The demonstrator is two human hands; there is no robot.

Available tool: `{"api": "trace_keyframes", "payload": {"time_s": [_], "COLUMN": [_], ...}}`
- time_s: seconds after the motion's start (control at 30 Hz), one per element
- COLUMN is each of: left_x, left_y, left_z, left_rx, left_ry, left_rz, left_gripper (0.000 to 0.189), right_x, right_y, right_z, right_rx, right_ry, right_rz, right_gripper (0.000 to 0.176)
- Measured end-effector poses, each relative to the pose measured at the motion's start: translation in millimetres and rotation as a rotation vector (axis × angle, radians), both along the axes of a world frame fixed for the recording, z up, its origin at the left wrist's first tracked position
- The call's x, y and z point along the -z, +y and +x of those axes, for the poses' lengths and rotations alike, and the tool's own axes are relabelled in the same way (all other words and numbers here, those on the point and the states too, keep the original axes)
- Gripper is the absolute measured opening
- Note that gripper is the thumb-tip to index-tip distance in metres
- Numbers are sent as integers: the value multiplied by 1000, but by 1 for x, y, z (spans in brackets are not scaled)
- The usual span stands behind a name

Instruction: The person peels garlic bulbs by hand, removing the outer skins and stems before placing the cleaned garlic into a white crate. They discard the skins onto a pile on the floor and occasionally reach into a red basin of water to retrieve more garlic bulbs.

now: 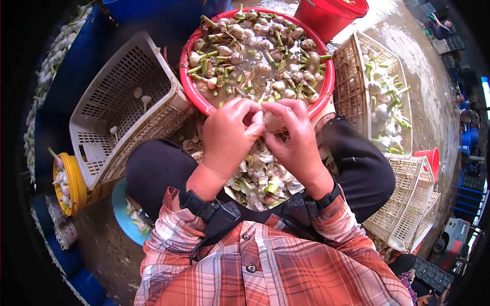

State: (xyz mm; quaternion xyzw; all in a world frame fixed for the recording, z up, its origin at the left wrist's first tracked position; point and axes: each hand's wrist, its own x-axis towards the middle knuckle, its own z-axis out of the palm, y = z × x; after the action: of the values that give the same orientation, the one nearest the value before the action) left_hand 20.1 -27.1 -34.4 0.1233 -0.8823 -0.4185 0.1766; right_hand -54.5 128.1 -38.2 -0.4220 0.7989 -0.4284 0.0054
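Observation:
Both hands meet at the near rim of a red basin (328, 76), which holds unpeeled garlic bulbs (278, 85) with cut green stems in murky water. A garlic bulb (273, 122) shows between my fingers. My left hand (229, 135) pinches with thumb and forefinger at its left side. My right hand (292, 140) has its fingers wrapped round the bulb's top and right side. Part of the bulb is hidden by the fingers. Below the hands, a heap of peeled garlic skins (260, 176) lies between my knees.
At the left stands a grey crate (122, 86) with a few bulbs, near a yellow bucket (76, 186) and a turquoise basin (122, 211). To the right are a crate of cleaned garlic (352, 76), stacked empty crates (398, 199) and a red bucket (332, 20).

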Motion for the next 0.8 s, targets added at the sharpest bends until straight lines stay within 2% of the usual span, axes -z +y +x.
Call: {"api": "trace_keyframes", "payload": {"time_s": [0.03,0.1,0.13,0.2,0.23,0.33,0.37,0.4,0.47,0.5,0.53,0.63,0.73,0.8], "left_x": [6,14,14,12,9,-1,3,-5,-21,-19,-16,-5,-6,-2], "left_y": [0,-1,0,3,3,-6,-21,-28,-16,-8,-7,-3,-2,-2], "left_z": [-1,-3,-3,-3,-3,0,1,-1,-3,-3,-2,0,-1,0], "left_rx": [2,49,52,113,117,-148,-178,-195,-113,-1,110,162,171,200], "left_ry": [2,-72,-71,-64,-65,149,243,264,324,288,234,143,105,125], "left_rz": [-1,850,851,819,818,984,856,670,-101,-126,-273,-278,-185,4], "left_gripper": [12,17,17,22,22,13,12,23,44,53,41,34,29,29], "right_x": [3,6,-5,-9,-7,-6,-5,-5,-5,-5,-3,-1,-2,-5], "right_y": [2,2,7,7,9,13,17,21,22,21,19,21,22,23], "right_z": [0,0,1,-7,-8,-9,-11,-12,-10,-10,-10,-9,-11,-13], "right_rx": [2,-11,-25,122,125,105,101,95,49,10,9,-4,2,1], "right_ry": [2,-698,-1052,-1135,-1134,-1064,-1056,-1048,-1017,-982,-983,-836,-866,-955], "right_rz": [-1,-377,-453,-346,-349,-524,-532,-537,-492,-447,-447,-275,-262,-304], "right_gripper": [57,55,53,54,54,54,54,55,56,57,57,59,58,58]}}
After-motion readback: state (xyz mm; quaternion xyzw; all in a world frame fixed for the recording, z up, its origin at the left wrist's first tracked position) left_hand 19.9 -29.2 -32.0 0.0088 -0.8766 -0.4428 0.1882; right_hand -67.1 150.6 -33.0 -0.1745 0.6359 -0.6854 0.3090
